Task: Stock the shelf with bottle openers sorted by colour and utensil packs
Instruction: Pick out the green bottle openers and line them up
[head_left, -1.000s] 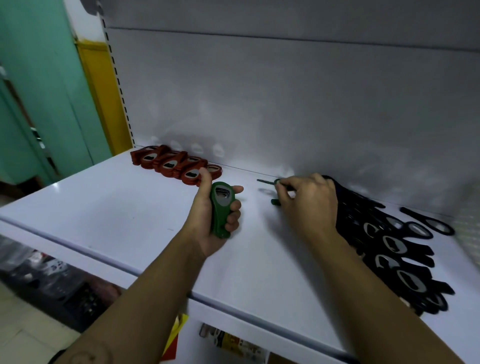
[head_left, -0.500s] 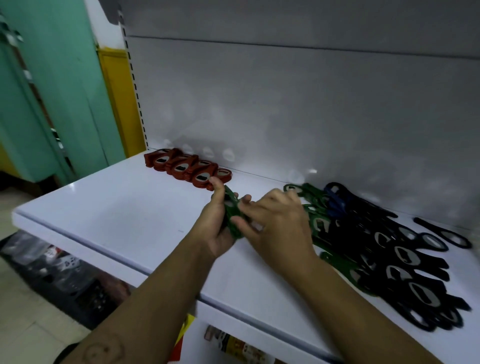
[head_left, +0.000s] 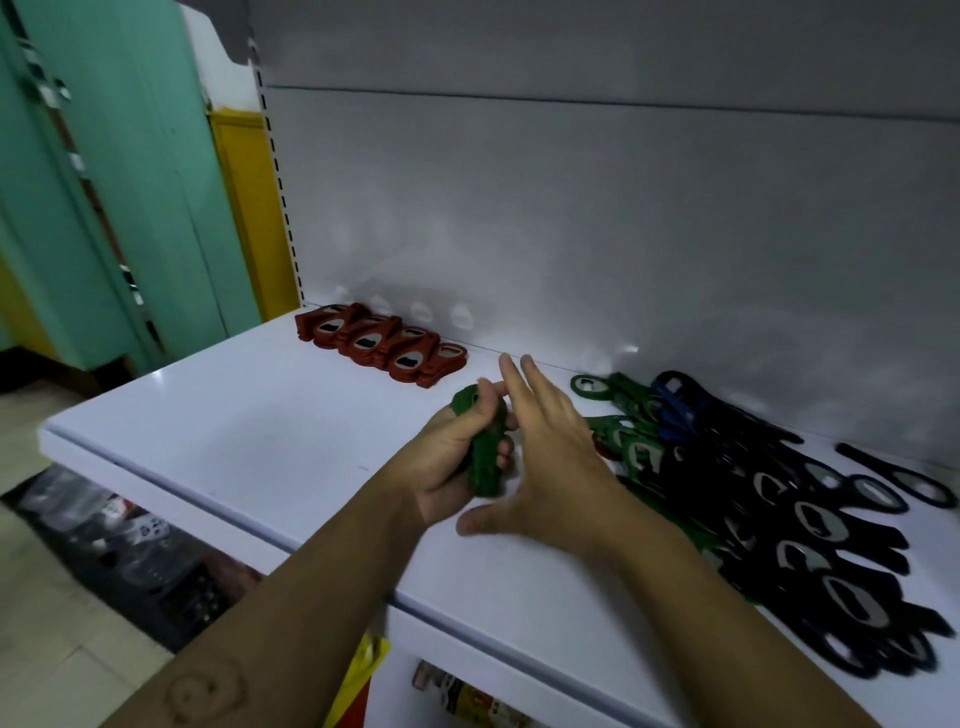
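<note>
- A smooth, shiny white shelf is carrying everything, with a flat grey wall standing behind it.
- At the back left, red bottle openers are lying in a neat row, overlapping. Each one is round and chunky with a shiny metal hole.
- Near the middle, the left hand is holding a small stack of green bottle openers above the shelf. Its grip is curling tight round them.
- The right hand is hovering just beside that stack. Its grip is spread wide with straight fingers, holding nothing.
- To the right, a loose green heap is lying flat, with a blue opener at the back.
- At the far right, a big messy pile of black openers is lying with grey metal holes showing. One thin black opener is lying apart near the wall.
</note>
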